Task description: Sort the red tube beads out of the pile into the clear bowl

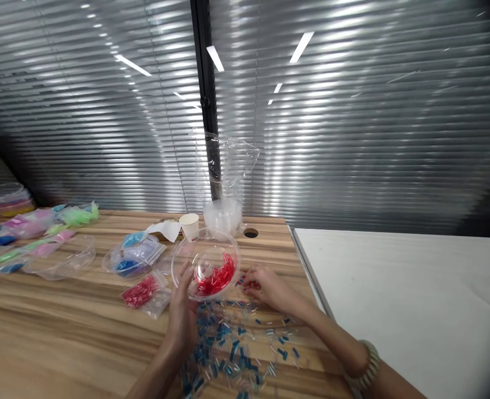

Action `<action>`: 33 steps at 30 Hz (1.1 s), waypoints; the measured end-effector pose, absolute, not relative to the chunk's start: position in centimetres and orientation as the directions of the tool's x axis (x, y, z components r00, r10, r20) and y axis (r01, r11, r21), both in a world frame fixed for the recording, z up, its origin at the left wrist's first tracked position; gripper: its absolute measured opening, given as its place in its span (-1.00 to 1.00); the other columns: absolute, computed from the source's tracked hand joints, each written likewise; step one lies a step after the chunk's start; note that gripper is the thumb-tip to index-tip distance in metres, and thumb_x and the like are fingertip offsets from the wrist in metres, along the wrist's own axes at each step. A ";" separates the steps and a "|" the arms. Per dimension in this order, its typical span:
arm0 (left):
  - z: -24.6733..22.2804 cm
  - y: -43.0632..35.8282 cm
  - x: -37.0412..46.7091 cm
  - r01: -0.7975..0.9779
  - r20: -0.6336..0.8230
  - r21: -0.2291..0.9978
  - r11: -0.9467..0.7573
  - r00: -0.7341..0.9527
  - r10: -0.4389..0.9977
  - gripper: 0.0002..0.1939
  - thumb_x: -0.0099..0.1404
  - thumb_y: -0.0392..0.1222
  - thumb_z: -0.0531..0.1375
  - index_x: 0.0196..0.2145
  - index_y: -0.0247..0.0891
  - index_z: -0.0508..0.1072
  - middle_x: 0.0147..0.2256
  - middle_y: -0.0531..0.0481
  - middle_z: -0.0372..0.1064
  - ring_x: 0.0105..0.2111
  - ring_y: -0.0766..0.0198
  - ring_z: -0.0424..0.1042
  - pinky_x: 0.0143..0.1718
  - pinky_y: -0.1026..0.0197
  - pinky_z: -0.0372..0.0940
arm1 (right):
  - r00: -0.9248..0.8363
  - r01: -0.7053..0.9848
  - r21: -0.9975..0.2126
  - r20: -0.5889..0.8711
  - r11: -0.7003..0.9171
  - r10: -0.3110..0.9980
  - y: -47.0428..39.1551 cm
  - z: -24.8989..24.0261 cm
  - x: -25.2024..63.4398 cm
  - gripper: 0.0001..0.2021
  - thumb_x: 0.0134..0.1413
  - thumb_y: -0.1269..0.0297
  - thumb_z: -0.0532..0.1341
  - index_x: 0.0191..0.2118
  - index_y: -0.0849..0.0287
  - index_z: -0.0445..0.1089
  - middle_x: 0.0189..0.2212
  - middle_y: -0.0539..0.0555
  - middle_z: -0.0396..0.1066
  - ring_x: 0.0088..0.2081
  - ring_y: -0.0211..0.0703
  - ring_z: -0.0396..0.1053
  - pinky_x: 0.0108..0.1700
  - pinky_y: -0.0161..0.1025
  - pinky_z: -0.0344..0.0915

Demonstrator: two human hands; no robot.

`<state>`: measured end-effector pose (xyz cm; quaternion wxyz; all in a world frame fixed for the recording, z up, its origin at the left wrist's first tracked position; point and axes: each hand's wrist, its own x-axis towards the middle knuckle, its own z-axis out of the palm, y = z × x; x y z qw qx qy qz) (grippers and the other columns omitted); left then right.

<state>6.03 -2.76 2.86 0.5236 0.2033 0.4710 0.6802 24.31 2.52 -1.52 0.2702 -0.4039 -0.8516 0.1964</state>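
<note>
My left hand (182,310) grips the near left rim of a clear round plastic bowl (182,252), which is tilted toward me above the table. Red tube-like pieces (220,277) are heaped in the lower right of that bowl. Just right of it, my right hand (263,284) is low over the tabletop with its fingers pinched together. A few red and blue bits show by those fingertips; what they hold is too small to make out. Many blue and clear short tubes (228,354) lie scattered on the wood below both hands.
Left of the bowl lie a zip bag of pinkish-red pieces (140,292) and a clear bowl with blue-filled bags (130,260). Behind stand a paper cup (189,224) and a stack of clear bowls (223,216) in plastic wrap. A white table (402,293) adjoins at right.
</note>
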 end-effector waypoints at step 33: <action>1.6 -2.5 6.2 -0.507 -0.236 0.859 0.071 -0.269 0.934 -0.56 0.25 -0.22 0.13 0.09 -0.24 0.26 -0.22 -0.08 0.46 -0.25 0.22 0.49 -0.37 0.30 0.35 | -0.622 0.592 -0.541 0.164 0.598 0.765 3.1 -1.5 24.8 -0.81 -0.05 0.64 0.16 -0.43 0.28 0.48 -0.45 0.06 0.47 -0.39 -0.24 0.33 -0.30 -0.36 0.18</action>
